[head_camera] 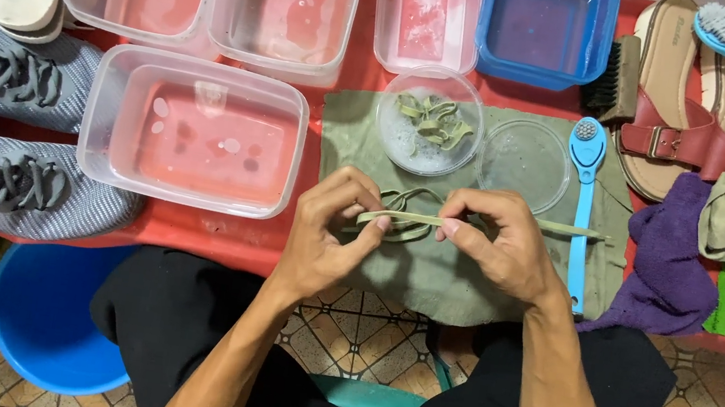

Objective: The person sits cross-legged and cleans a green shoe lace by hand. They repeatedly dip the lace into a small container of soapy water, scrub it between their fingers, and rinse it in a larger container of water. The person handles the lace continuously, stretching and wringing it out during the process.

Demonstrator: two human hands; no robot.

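I observe my left hand (329, 227) and right hand (498, 240) each pinching a flat olive shoelace (407, 220), apparently taut between them, over the olive cloth (427, 277).

Flat olive-green shoelace (407, 220), stretched taut and level above a green cloth (446, 280), pinched at both sides, slack looped beneath, one end trailing right toward a blue brush (581, 214).

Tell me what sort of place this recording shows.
Probably a small shoe-cleaning workstation: grey sneakers beside water-filled plastic tubs, a blue brush on the red table, and both hands, left hand and right hand, holding a wet greenish shoelace.
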